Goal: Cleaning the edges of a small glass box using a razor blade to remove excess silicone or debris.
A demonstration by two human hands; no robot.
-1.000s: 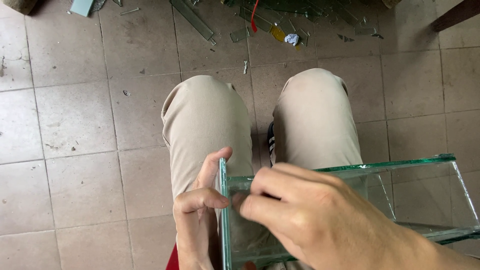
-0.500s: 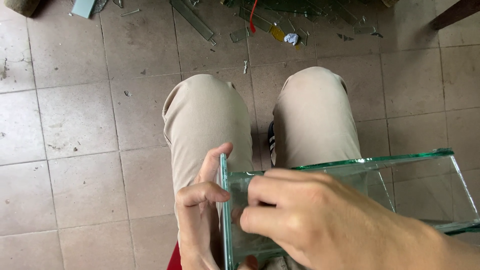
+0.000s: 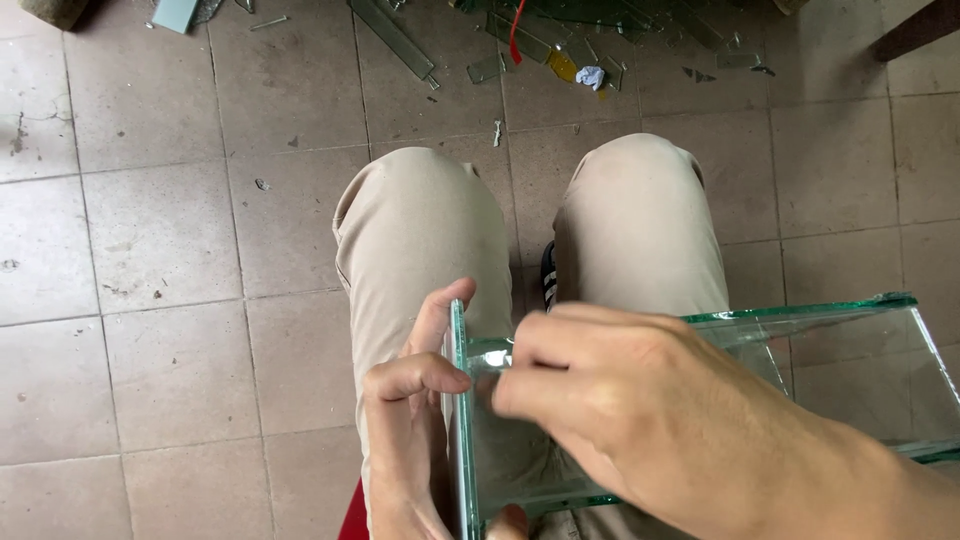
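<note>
A glass box [image 3: 720,400] rests across the seated person's knees [image 3: 430,220], lower right of frame. The left hand [image 3: 415,420] braces its end pane, thumb and fingers clamped; the right hand [image 3: 640,400] reaches inside, fingers pressing the corner joint. Glass offcuts [image 3: 400,35] litter the tiled floor [image 3: 150,250] above.

left hand [image 3: 410,420]: fingers extended | right hand [image 3: 620,400]: grip curled

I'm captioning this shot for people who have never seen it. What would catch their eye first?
First, the clear glass box with green-tinted edges, low right, resting on the person's lap. The left hand presses its end pane from outside, while the right hand reaches over the rim at that corner. Beyond the knees, glass scraps litter the tiled floor at the top.
</note>
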